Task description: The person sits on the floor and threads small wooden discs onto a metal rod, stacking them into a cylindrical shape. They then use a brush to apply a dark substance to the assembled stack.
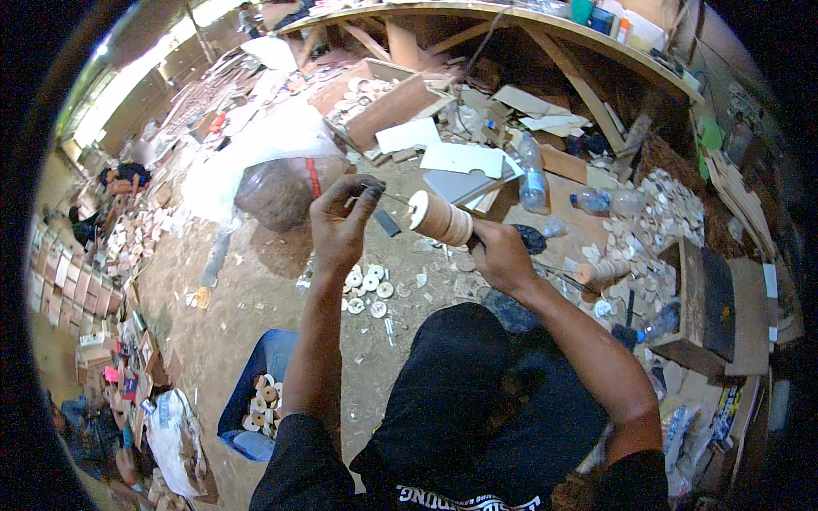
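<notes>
A thin rod (391, 197) runs slantwise before me, with a stack of pale wooden discs (443, 221) threaded on it. Its upper left end is pinched between the thumb and fingers of my left hand (343, 223). My right hand (504, 257) is closed round the rod at the lower right end of the stack, its fingers partly hidden. Beyond that hand, a second group of wooden discs (601, 271) lies along the rod's line; whether they are threaded on it I cannot tell. Several loose discs (368, 285) lie on the ground below my hands.
A blue container (247, 375) with wooden rings stands at my left. A plastic-covered bulky sack (277, 192) sits ahead. Plastic bottles (533, 183), flat boards (462, 159) and a heap of discs (673, 200) lie to the right. A wooden bench (588, 38) spans the back; people sit far left.
</notes>
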The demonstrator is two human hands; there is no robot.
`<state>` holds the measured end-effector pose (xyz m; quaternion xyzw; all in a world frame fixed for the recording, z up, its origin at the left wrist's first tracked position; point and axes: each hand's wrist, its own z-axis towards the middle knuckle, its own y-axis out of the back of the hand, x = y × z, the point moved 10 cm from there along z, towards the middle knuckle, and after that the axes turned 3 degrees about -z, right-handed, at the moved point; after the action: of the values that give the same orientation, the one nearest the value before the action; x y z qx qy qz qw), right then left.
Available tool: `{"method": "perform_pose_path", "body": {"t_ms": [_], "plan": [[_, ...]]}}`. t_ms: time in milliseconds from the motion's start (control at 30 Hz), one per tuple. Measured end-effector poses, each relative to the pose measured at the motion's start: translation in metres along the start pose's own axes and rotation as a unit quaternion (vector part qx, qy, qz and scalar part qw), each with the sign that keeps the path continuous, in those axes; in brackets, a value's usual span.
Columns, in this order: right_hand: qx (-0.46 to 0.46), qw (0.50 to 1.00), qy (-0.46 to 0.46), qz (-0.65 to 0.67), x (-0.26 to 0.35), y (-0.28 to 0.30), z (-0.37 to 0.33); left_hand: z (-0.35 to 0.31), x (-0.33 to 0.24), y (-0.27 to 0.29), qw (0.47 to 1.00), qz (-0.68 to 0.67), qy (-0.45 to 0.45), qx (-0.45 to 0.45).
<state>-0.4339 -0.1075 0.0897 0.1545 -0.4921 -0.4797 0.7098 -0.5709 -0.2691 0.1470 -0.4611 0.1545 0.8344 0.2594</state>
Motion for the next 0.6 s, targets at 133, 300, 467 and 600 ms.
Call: {"method": "perform_pose_path", "body": {"t_ms": [133, 300, 467, 600], "plan": [[-0.011, 0.996, -0.021, -0.088, -0.011, 0.019, 0.006, 0.002, -0.007, -0.001, 0.993, 0.108, -0.054, -0.006], [-0.073, 0.995, 0.048, -0.052, 0.003, 0.039, 0.005, 0.001, 0.002, -0.006, 0.988, 0.143, -0.065, -0.010], [0.072, 0.995, 0.067, 0.019, 0.019, -0.016, -0.004, -0.004, 0.010, -0.007, 0.996, 0.072, -0.045, -0.039], [0.160, 0.987, -0.001, 0.023, -0.022, -0.039, 0.007, -0.002, 0.056, 0.016, 0.998, -0.014, -0.009, -0.055]]}}
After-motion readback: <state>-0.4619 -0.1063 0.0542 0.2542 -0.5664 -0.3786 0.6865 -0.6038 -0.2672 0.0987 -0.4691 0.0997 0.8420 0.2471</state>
